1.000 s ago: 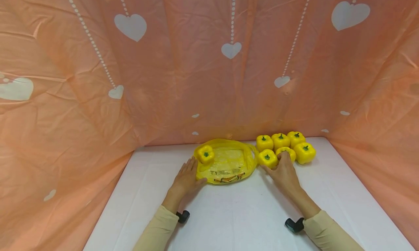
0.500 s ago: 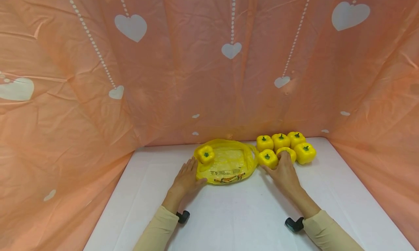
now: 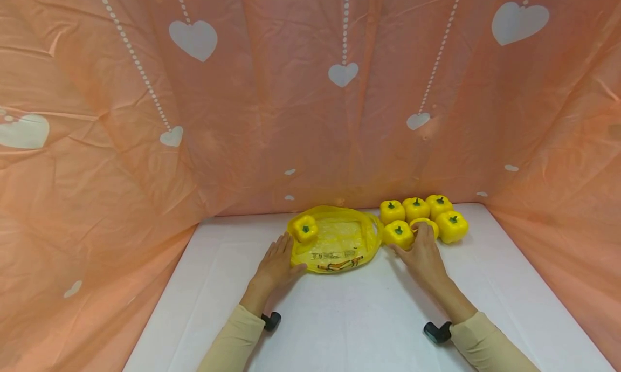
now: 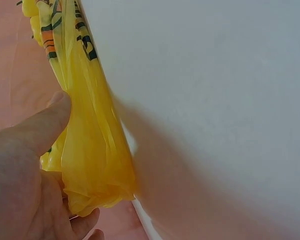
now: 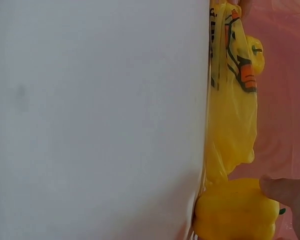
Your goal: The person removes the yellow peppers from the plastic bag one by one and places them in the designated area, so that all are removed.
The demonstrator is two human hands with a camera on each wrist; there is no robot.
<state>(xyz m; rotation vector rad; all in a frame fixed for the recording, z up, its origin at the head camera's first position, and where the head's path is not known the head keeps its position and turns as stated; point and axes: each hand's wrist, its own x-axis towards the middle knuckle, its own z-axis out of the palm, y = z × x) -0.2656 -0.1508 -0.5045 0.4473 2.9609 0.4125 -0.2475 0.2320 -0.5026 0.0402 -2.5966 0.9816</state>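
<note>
A yellow plastic bag (image 3: 335, 234), its mouth spread wide, lies on the white table with one yellow bell pepper (image 3: 305, 229) in its left part. Against the bag's left side rests my left hand (image 3: 276, 264), its fingers extended; in the left wrist view the thumb (image 4: 52, 117) touches the yellow film. My right hand (image 3: 423, 259) grips the front-left bell pepper (image 3: 398, 233) of a group, thumb on its near side and fingers on its right. The right wrist view has this pepper (image 5: 235, 210) close to the table surface, its green stem pointing away.
Several more yellow bell peppers, such as one at the right end (image 3: 452, 226), stand close around the gripped one. A peach curtain (image 3: 310, 118) with white hearts encloses the back and sides. The white table (image 3: 339, 312) extends toward the front.
The gripped pepper has shifted very slightly right and tilted, and my right fingers have moved a little with it. The left hand, the bag and the other peppers stay put.
</note>
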